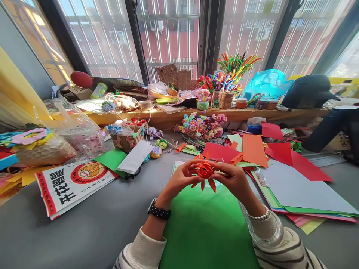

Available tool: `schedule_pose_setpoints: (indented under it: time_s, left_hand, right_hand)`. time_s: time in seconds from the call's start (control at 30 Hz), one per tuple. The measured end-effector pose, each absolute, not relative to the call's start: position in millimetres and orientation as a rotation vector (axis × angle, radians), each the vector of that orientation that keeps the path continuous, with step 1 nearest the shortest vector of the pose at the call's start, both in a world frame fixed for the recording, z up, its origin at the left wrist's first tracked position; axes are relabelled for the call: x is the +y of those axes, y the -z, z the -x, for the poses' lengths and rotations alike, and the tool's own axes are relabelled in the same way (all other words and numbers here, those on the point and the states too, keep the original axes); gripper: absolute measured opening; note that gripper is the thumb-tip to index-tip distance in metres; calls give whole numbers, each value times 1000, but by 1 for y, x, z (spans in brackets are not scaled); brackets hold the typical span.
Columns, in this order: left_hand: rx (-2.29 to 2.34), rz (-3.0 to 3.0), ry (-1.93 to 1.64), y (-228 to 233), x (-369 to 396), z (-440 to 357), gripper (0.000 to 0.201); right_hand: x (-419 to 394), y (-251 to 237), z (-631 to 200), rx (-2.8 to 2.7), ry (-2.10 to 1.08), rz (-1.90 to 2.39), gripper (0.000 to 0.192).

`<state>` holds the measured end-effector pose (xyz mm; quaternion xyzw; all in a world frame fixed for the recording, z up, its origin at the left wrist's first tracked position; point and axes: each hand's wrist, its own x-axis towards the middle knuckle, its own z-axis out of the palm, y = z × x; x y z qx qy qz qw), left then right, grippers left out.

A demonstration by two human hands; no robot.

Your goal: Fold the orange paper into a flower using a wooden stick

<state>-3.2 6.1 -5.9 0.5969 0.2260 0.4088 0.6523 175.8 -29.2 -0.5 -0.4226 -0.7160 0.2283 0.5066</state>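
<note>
Between my two hands is a red-orange folded paper flower [205, 170] with pointed petals sticking out around its rim. My left hand [183, 175] pinches its left side, thumb below and fingers above. On the opposite side, my right hand [232, 177] grips the flower with thumb and fingers. The flower is held up over a green sheet or mat [207, 228] lying on the table in front of me. Some petals are hidden behind my fingers.
Coloured paper sheets [305, 183] are stacked at the right, with red and orange pieces [254, 150] beyond my hands. A printed paper bag [75, 186] lies left. Flower baskets [127, 139] stand behind; a crowded windowsill [168, 113] runs along the back.
</note>
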Motion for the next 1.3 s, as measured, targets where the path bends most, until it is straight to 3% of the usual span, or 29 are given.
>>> schedule_pose_setpoints:
  time_s: [0.57,0.83,1.03,1.2,1.3]
  left_hand:
    - [586,-1312,-941,9,7,4,36]
    - [476,-1234,-933,7,8,9,44]
    - [392,-1224,-898,7,8,13,49]
    - [383,-1218,-905,6,8,13,72]
    - [421,-1193,-917,3,6,14,76]
  right_hand:
    - [-28,6,-170,-1755,-361,1029,27]
    - [-31,-3,-182,-1659,-252,1166,36]
    - [-30,-4,-186,-1733,-267,1107,25]
    - [-30,-4,-183,-1691,-238,1114,13]
    - [-31,-5,-182,-1662,-196,1113,10]
